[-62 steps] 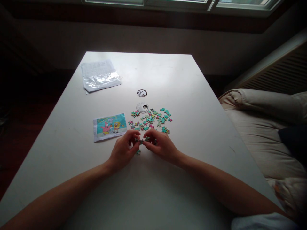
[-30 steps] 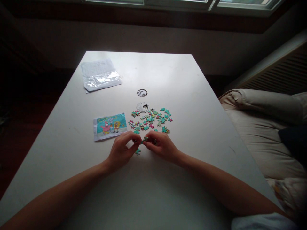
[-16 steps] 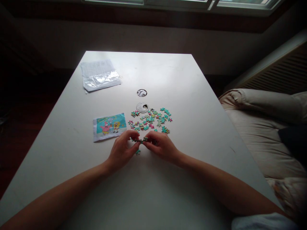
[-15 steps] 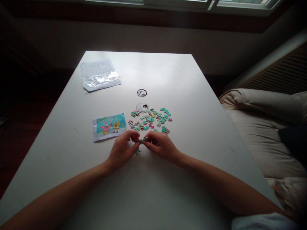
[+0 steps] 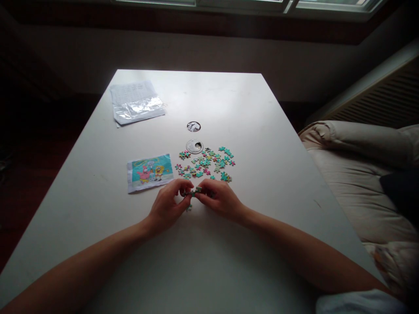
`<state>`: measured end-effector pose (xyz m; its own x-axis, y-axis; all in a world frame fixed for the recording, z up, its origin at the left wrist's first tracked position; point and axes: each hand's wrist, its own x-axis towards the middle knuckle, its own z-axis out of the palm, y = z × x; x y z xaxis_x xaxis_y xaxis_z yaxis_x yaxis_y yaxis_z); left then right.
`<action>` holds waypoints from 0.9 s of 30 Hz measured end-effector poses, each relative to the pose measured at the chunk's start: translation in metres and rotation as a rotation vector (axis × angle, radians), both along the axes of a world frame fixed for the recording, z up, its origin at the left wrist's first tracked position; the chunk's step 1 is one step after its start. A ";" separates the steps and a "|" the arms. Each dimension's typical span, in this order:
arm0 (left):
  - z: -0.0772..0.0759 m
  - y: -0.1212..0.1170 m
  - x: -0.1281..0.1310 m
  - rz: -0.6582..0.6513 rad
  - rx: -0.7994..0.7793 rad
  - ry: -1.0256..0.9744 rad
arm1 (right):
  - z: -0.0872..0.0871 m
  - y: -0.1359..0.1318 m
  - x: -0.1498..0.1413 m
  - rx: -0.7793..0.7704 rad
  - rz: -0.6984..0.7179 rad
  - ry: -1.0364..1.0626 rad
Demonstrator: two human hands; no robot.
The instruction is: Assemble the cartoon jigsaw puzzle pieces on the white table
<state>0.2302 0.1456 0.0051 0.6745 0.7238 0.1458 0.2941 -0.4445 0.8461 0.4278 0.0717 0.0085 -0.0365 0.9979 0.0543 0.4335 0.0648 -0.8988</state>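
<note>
Between my two hands are small joined jigsaw puzzle pieces (image 5: 193, 193), partly covered by fingers. My left hand (image 5: 169, 203) pinches them from the left with thumb and forefinger. From the right, my right hand (image 5: 220, 198) grips a piece with its thumb and curled fingers. A teal puzzle piece (image 5: 189, 208) shows just below the left thumb; whether it is held or lies on the table I cannot tell. Beyond the hands lie many loose puzzle pieces (image 5: 205, 162), teal, pink and yellow. The picture sheet (image 5: 150, 173) with cartoon figures rests left of them.
The white table (image 5: 248, 113) has a round cable hole (image 5: 194, 126) and a round metal cap (image 5: 194, 146) behind the pieces. Papers with a clear plastic bag (image 5: 139, 104) lie at the back left. A beige sofa (image 5: 340, 174) stands along the right side.
My left hand has shifted very slightly to the right, its fingers closer to the right hand. The right hand and the loose pieces look the same.
</note>
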 end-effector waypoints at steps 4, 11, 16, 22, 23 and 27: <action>0.000 0.000 0.000 -0.003 0.013 0.011 | 0.000 0.000 0.000 0.003 0.008 0.001; -0.003 -0.002 0.002 0.020 0.010 -0.030 | 0.002 0.000 0.000 0.011 0.007 -0.030; -0.003 -0.002 0.001 0.025 0.032 -0.047 | 0.001 0.000 0.000 0.007 0.022 -0.045; -0.001 -0.002 -0.002 0.000 0.052 -0.055 | 0.001 -0.001 0.000 0.002 0.022 -0.037; -0.001 -0.002 -0.002 -0.010 0.056 -0.058 | 0.001 -0.001 0.000 0.001 0.020 -0.032; 0.000 -0.002 -0.003 -0.051 0.078 -0.067 | 0.002 -0.001 0.000 0.002 0.022 -0.023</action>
